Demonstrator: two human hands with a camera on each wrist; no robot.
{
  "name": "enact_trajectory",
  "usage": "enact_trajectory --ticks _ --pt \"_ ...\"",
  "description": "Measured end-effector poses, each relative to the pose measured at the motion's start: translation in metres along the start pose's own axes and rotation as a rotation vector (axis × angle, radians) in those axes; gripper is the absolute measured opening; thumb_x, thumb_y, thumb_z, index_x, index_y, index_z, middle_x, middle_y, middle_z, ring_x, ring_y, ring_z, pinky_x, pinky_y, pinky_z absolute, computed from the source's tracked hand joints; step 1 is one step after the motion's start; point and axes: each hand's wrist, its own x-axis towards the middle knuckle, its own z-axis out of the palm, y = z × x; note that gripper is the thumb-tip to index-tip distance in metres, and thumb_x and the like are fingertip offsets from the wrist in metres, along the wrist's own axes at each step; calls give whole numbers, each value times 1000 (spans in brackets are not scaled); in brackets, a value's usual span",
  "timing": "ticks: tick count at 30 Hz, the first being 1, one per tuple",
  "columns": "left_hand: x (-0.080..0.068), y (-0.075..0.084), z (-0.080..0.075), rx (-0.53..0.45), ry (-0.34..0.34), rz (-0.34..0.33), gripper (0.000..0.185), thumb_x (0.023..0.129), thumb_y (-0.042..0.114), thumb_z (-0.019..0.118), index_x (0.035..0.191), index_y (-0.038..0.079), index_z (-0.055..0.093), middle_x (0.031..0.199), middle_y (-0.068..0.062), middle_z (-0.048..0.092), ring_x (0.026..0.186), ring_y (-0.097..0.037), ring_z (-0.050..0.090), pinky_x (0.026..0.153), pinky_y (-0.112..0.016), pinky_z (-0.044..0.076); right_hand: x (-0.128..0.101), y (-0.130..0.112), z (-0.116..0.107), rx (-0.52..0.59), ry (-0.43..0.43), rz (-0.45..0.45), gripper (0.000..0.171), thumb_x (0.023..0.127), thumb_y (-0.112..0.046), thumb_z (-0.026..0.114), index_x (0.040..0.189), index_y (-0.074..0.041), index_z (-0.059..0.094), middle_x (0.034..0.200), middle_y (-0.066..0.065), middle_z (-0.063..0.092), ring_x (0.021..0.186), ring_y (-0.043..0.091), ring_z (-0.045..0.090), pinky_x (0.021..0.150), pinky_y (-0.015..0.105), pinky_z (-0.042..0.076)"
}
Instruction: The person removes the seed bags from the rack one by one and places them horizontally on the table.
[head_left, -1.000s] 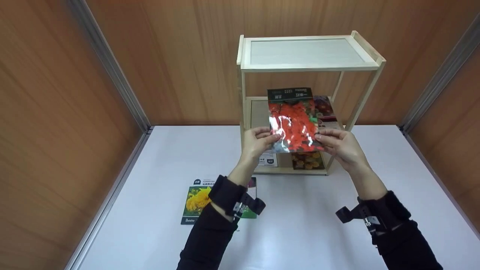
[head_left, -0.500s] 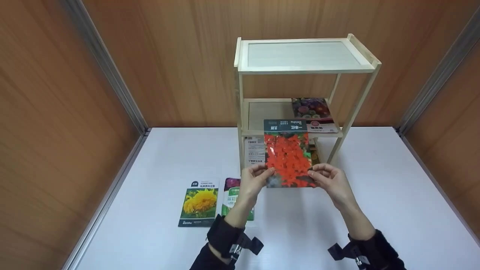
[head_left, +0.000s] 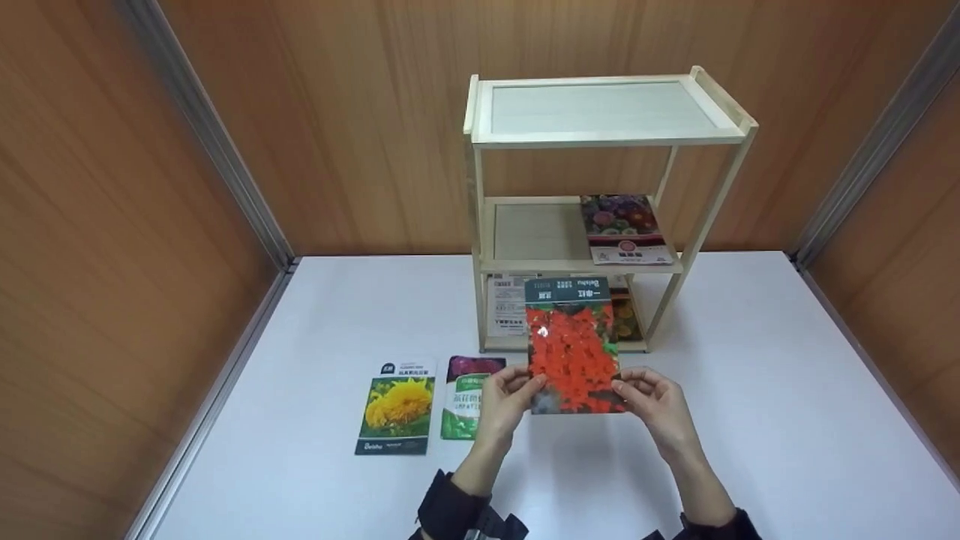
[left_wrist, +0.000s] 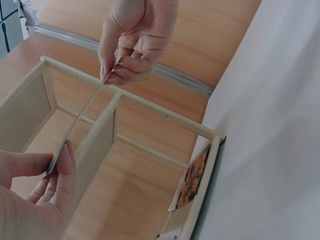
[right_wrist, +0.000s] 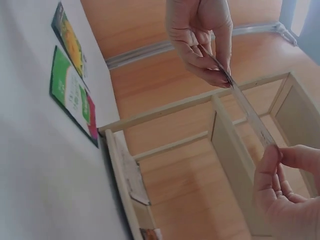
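Note:
I hold a glossy seed packet with red flowers [head_left: 573, 349] upright by its lower corners, just above the white table [head_left: 750, 420], in front of the wooden shelf [head_left: 600, 135]. My left hand [head_left: 525, 384] pinches the lower left corner and my right hand [head_left: 626, 386] pinches the lower right one. In the left wrist view the packet [left_wrist: 82, 115] shows edge-on between my left hand [left_wrist: 55, 167] below and my right hand [left_wrist: 112, 70] above. The right wrist view also has the packet [right_wrist: 245, 105] edge-on, stretched from my left hand [right_wrist: 220, 70] to my right hand [right_wrist: 272, 150].
A sunflower packet [head_left: 397, 405] and a green and purple packet [head_left: 466, 397] lie on the table left of my hands. A dark flower packet [head_left: 626, 225] lies on the middle shelf. Two packets [head_left: 510, 304] lie on the bottom shelf. Wooden walls close in three sides.
Both hands have brought the red packet down and toward me, from in front of the middle shelf to just above the table before the shelf.

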Motion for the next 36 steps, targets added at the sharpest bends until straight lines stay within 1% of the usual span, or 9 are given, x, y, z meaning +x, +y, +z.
enact_trajectory --ticks 6,14,19,25,27,28,33,35,36 --pt "-7 -12 -2 6 11 -10 21 79 4 63 94 -10 61 80 -15 66 67 -12 61 55 -22 48 -5 24 1 30 27 69 11 81 4 58 91 7 55 81 12 61 77 18 60 67 28 51" --pt "-24 -7 -5 53 44 -25 17 79 -1 61 92 -13 59 78 -19 65 67 -16 62 53 -19 45 -8 45 6 28 53 163 15 80 0 60 92 6 54 84 10 63 78 17 61 68 27 50" --pt "-28 -11 -12 86 40 -33 17 78 -2 61 92 -13 59 76 -19 65 64 -11 60 52 -18 44 -9 56 8 1 11 220 16 81 -5 62 93 3 55 83 8 63 76 16 60 66 28 50" --pt "-28 -10 -18 111 -4 -33 19 77 -2 62 92 -14 58 74 -17 65 61 -8 57 51 -18 43 -7 61 -3 -31 -164 221 32 84 -14 60 106 6 51 89 8 65 80 17 60 70 30 50" --pt "-28 -8 -20 114 -29 -44 19 78 -2 61 92 -15 58 75 -18 64 60 -8 57 51 -18 43 -3 58 -9 -35 -200 216 37 85 -18 59 110 8 49 91 9 65 80 17 60 70 31 50" --pt "-28 -7 -20 119 -43 -53 19 78 -2 61 92 -14 58 75 -18 64 61 -8 57 51 -18 44 0 57 -12 -40 -208 214 40 86 -20 59 112 8 49 90 9 64 80 18 60 70 31 50" --pt "-21 -27 -22 126 -116 -95 20 77 2 64 93 -10 61 76 -13 66 62 -7 57 53 -18 45 16 45 -26 -66 -198 188 43 86 -23 58 111 10 48 87 8 63 77 18 59 70 29 50" --pt "-22 -29 -21 124 -143 -104 19 77 2 64 92 -9 62 75 -12 66 62 -7 57 53 -18 44 22 40 -31 -67 -201 175 42 86 -22 58 110 11 48 85 8 63 76 17 60 69 29 50" --pt "-25 -25 -20 128 -157 -109 19 77 1 64 92 -10 61 76 -14 66 62 -8 57 53 -18 44 24 38 -33 -67 -206 167 42 86 -21 58 110 12 48 85 7 63 75 17 60 69 28 50"
